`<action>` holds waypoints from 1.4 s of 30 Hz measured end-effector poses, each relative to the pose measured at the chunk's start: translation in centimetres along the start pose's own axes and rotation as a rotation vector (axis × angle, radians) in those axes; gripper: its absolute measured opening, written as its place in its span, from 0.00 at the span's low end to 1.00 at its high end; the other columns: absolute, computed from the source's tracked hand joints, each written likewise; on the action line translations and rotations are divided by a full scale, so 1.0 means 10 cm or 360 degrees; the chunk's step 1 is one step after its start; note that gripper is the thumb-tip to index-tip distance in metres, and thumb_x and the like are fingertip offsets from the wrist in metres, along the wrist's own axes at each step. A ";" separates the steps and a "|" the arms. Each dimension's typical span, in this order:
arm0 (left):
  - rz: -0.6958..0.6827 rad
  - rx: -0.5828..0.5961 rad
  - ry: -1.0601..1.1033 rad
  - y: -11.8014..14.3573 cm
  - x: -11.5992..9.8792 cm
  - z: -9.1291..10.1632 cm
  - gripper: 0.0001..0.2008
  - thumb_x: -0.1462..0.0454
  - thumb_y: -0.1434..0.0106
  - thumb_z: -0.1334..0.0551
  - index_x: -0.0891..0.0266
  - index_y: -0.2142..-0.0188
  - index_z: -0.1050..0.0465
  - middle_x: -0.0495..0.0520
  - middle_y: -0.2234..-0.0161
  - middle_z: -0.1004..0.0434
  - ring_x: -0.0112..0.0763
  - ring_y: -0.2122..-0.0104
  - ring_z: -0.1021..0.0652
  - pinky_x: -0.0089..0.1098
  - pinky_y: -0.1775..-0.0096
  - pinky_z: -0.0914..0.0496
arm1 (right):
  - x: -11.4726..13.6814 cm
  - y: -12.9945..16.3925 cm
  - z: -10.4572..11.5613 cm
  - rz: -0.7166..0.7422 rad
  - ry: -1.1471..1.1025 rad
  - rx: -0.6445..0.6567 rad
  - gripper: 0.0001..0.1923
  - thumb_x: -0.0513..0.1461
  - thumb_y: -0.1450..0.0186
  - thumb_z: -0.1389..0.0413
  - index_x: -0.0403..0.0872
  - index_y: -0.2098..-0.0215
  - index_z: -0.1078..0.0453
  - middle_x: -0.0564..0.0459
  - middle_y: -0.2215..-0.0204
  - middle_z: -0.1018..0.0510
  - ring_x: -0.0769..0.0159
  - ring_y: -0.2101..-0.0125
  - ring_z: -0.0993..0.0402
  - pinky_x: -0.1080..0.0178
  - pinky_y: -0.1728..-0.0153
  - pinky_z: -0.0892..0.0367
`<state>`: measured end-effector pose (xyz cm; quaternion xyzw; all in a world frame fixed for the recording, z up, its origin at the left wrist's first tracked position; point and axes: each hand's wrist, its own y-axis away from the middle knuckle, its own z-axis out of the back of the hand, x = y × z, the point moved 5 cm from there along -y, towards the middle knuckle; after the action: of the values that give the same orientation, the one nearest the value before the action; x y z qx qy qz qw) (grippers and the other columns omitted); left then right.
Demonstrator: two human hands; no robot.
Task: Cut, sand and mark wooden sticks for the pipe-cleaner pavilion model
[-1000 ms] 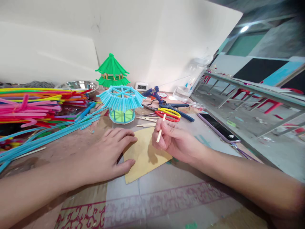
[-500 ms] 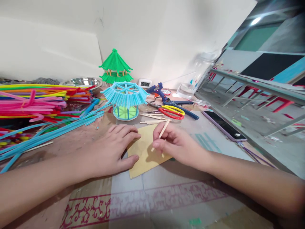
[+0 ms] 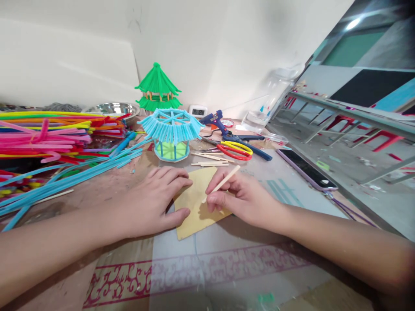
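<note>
Worktable (image 3: 106, 183) clutter is spreading below a pale wall (image 3: 207, 52). Near the middle, a thin wooden stick (image 3: 229, 177) is slanting over a yellow card (image 3: 192, 220); whether its lower end is touching, one cannot tell. The person's right hand (image 3: 241, 198) is pinching the stick between thumb and fingers, nearly closed. The left hand (image 3: 157, 198) is lying palm down, half open, gripping nothing visible, its thumb and fingertips resting at the card's left edge. The step in hand is seemingly positioning the stick; setting it exactly would be calling for a steady pinch and an unmoving card. Just beyond, loose sticks (image 3: 210, 164) are lying before a blue pavilion model (image 3: 175, 133), with scissors (image 3: 241, 147) resting to the right and blue pipe cleaners (image 3: 81, 172) trailing left.
</note>
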<state>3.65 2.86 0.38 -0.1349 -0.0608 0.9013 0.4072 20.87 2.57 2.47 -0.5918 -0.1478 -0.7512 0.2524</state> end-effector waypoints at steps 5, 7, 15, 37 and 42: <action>0.0020 0.0027 -0.0010 0.00 0.00 0.02 0.26 0.51 0.34 0.43 0.63 0.43 0.33 0.62 0.42 0.33 0.49 0.41 0.35 0.51 0.43 0.39 | -0.01 -0.08 0.07 0.0042 -0.0523 -0.0029 0.16 0.48 0.34 0.40 0.45 0.70 0.30 0.55 0.78 0.23 0.74 0.78 0.29 0.70 0.76 0.36; 0.0041 0.0055 -0.0016 0.00 -0.01 0.02 0.26 0.51 0.35 0.43 0.64 0.43 0.33 0.63 0.42 0.33 0.50 0.42 0.35 0.51 0.43 0.39 | -0.04 -0.10 0.08 -0.0005 -0.0688 -0.0053 0.16 0.48 0.34 0.40 0.44 0.71 0.29 0.55 0.79 0.24 0.74 0.78 0.29 0.71 0.77 0.37; 0.0051 0.0052 -0.0021 -0.01 -0.02 0.03 0.26 0.52 0.35 0.43 0.64 0.43 0.33 0.63 0.42 0.33 0.50 0.41 0.35 0.51 0.42 0.39 | -0.09 -0.11 0.09 0.0008 -0.0530 -0.0065 0.12 0.45 0.33 0.41 0.45 0.66 0.32 0.57 0.78 0.25 0.74 0.78 0.31 0.70 0.76 0.38; -0.0001 0.0051 -0.0039 0.00 -0.03 0.03 0.25 0.52 0.34 0.43 0.64 0.43 0.33 0.63 0.42 0.33 0.50 0.42 0.35 0.51 0.43 0.39 | 0.17 0.07 -0.12 0.0688 0.1211 0.0340 0.08 0.34 0.29 0.54 0.46 0.66 0.36 0.50 0.70 0.25 0.66 0.69 0.32 0.65 0.67 0.38; -0.0007 0.0030 -0.0029 0.01 -0.01 0.02 0.25 0.52 0.33 0.44 0.64 0.42 0.34 0.63 0.42 0.34 0.49 0.41 0.36 0.51 0.42 0.39 | 0.18 0.07 -0.14 0.0615 0.1357 0.0493 0.07 0.33 0.32 0.53 0.46 0.66 0.37 0.52 0.72 0.28 0.66 0.71 0.34 0.64 0.69 0.41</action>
<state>3.60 2.67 0.56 -0.1228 -0.0564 0.9022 0.4097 19.79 0.86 3.75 -0.2037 -0.0288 -0.8352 0.5101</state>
